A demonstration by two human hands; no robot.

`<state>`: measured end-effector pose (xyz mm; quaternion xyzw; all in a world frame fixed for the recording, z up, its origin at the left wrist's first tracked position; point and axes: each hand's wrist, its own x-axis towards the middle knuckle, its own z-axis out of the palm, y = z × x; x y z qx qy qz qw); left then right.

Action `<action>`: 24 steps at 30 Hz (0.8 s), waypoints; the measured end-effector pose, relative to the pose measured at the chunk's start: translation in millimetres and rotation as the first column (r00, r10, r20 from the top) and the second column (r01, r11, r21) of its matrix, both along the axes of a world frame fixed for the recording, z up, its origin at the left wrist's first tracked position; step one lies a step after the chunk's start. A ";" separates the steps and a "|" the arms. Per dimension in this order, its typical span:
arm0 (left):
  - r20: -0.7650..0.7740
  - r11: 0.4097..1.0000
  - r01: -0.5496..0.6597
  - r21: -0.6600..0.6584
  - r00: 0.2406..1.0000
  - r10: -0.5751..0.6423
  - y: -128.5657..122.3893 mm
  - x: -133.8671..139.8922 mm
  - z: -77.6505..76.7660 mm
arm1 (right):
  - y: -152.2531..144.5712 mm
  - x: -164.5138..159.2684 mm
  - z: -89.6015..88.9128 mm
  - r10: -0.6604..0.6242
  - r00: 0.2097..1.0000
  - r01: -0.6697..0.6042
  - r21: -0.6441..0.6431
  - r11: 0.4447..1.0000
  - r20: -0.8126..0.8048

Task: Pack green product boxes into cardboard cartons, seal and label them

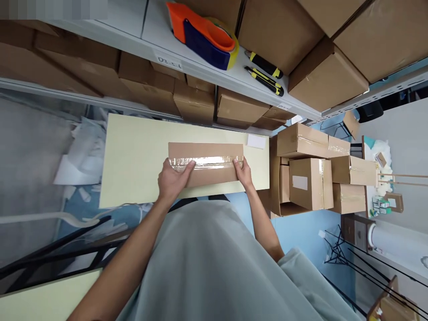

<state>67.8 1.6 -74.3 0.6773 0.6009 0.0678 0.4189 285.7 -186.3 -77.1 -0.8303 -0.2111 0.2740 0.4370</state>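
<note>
A long brown cardboard box [207, 150] lies over the pale yellow table [133, 156] in front of me. A shiny strip of clear packing tape [214, 161] runs along its top from end to end. My left hand [174, 178] grips the box's left end, the thumb resting on top near the tape. At the right end my right hand [243, 173] holds it the same way, thumb on the tape. The fingers of both hands are partly hidden beyond the box's sides. A small white label [256, 141] lies on the table past the right end.
On the shelf [150, 47] above sit an orange and blue tape dispenser [203, 35] and two yellow-black box cutters [265, 71]. Several cartons [310, 183] are stacked right of the table. White wrapping material [83, 151] hangs at the left.
</note>
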 end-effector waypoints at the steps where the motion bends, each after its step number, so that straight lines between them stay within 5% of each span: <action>1: -0.006 1.000 -0.005 -0.001 1.000 0.005 1.1 -0.8 -4.5 | 0.0 1.0 -1.4 0.009 1.000 -0.008 0.021 1.000 -0.021; 7: 0.141 0.998 0.065 0.027 0.988 -0.068 12.9 -11.0 -37.8 | -1.4 9.6 -4.8 0.072 0.987 -0.061 0.079 0.995 -0.145; 11: 0.191 0.995 0.084 0.048 0.977 -0.091 13.8 -11.5 -43.7 | -3.5 12.7 -6.5 0.090 0.980 -0.079 0.069 0.994 -0.175; 15: 0.208 0.997 0.066 0.035 0.975 -0.072 11.1 -13.4 -32.0 | -6.4 11.5 -7.1 0.038 0.994 -0.040 -0.013 0.999 -0.099; 21: 0.329 0.970 0.026 0.241 0.938 -0.107 3.1 -26.2 7.5 | -9.5 0.3 -5.8 -0.016 0.999 0.021 -0.132 0.991 0.042; 24: 0.316 0.980 0.023 0.197 0.945 -0.086 2.4 -22.9 12.3 | -8.7 -7.5 -6.6 0.014 0.996 0.000 -0.157 0.988 0.089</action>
